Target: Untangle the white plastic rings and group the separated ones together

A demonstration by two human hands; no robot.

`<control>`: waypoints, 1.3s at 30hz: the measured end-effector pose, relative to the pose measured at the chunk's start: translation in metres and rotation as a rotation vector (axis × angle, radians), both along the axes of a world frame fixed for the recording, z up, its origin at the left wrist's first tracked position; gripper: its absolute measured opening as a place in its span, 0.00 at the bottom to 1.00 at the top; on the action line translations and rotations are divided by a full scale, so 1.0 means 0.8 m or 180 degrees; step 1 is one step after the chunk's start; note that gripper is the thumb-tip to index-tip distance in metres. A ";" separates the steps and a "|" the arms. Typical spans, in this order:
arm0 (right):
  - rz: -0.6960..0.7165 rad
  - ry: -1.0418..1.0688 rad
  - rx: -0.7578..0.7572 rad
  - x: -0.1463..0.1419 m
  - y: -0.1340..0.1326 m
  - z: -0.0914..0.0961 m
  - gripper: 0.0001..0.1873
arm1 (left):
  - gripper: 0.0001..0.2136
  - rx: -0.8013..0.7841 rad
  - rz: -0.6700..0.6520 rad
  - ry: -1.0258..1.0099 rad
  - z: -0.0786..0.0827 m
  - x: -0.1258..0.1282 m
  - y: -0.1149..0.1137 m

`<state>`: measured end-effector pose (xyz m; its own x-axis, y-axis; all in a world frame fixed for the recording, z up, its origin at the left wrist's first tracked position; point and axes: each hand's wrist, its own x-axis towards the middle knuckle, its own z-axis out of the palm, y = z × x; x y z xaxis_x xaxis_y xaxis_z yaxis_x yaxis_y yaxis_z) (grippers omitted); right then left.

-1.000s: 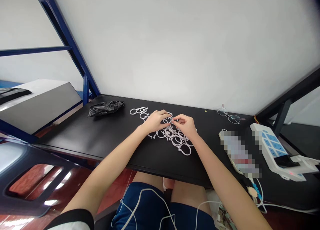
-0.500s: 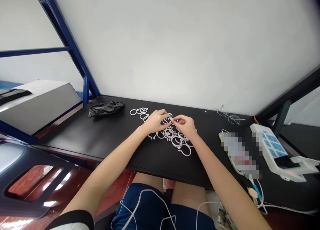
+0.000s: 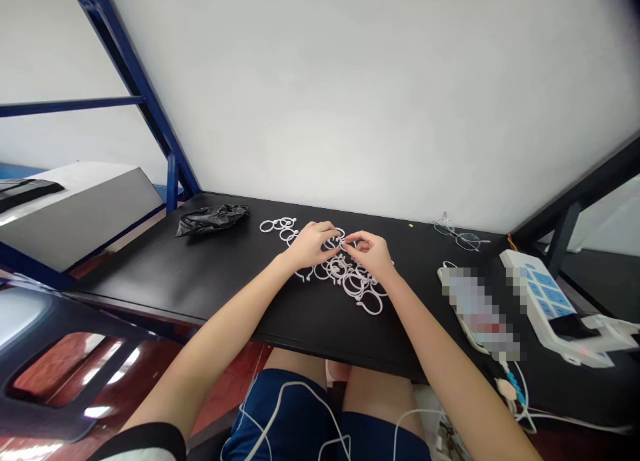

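A heap of white plastic rings lies on the black table, with a few linked rings set apart to the left. My left hand and my right hand meet above the heap. Both pinch a white ring between their fingertips. The fingers of both hands are curled in.
A crumpled black plastic bag lies at the table's back left. Wire-framed glasses sit at the back right. A blurred device and a white power strip lie to the right. White cables hang over my lap.
Both hands stay at the same spot over the heap; only the fingertips shift slightly on the ring.
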<state>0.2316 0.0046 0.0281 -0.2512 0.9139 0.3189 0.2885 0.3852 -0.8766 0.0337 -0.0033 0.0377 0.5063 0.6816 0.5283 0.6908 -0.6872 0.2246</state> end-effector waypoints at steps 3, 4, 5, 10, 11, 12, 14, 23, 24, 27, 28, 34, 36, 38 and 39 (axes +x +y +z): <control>-0.0008 0.0110 -0.0117 -0.002 -0.002 0.004 0.18 | 0.13 -0.0100 -0.0142 -0.0336 -0.001 0.001 -0.001; -0.0037 0.0187 -0.0171 -0.003 -0.003 0.005 0.19 | 0.13 -0.0175 -0.0212 -0.0547 0.000 0.002 -0.002; -0.0082 0.0261 -0.0202 -0.004 -0.005 0.006 0.19 | 0.14 -0.0266 -0.0285 -0.0786 0.000 0.005 -0.004; -0.0312 0.0046 0.0613 -0.006 -0.015 0.009 0.24 | 0.16 -0.1186 -0.0726 -0.1893 0.005 0.023 -0.012; -0.0292 -0.0057 0.0865 -0.006 -0.017 0.008 0.25 | 0.17 -0.1589 -0.0864 -0.2092 0.005 0.025 -0.012; -0.0237 -0.0139 0.1070 -0.006 -0.019 0.008 0.26 | 0.18 -0.2029 -0.1001 -0.2243 0.005 0.025 -0.011; -0.0047 -0.0244 0.1284 -0.008 -0.021 0.007 0.27 | 0.20 -0.2726 -0.1186 -0.2486 0.004 0.021 -0.007; -0.0228 -0.0184 0.1814 -0.019 -0.028 0.000 0.25 | 0.18 -0.3156 -0.1193 -0.2946 0.008 0.029 -0.012; -0.0264 -0.0170 0.1866 -0.020 -0.029 -0.001 0.25 | 0.18 -0.3089 -0.1180 -0.2872 0.010 0.032 -0.015; -0.0353 -0.0156 0.2002 -0.021 -0.030 -0.003 0.24 | 0.19 -0.2709 -0.1088 -0.2754 0.013 0.041 -0.022; -0.0366 -0.0170 0.2038 -0.022 -0.029 -0.004 0.24 | 0.19 -0.2554 -0.1065 -0.2773 0.014 0.042 -0.023; -0.0372 -0.0203 0.2145 -0.022 -0.028 -0.007 0.23 | 0.19 -0.1715 -0.0822 -0.2451 0.005 0.045 -0.026; -0.0384 -0.0190 0.2161 -0.021 -0.027 -0.007 0.23 | 0.17 -0.1381 -0.0650 -0.2168 0.000 0.046 -0.028; -0.0412 -0.0139 0.2195 -0.021 -0.027 -0.005 0.23 | 0.16 -0.1118 -0.0490 -0.1905 -0.004 0.047 -0.030; -0.0431 -0.0103 0.2215 -0.020 -0.028 -0.005 0.23 | 0.16 -0.1042 -0.0435 -0.1833 -0.005 0.048 -0.031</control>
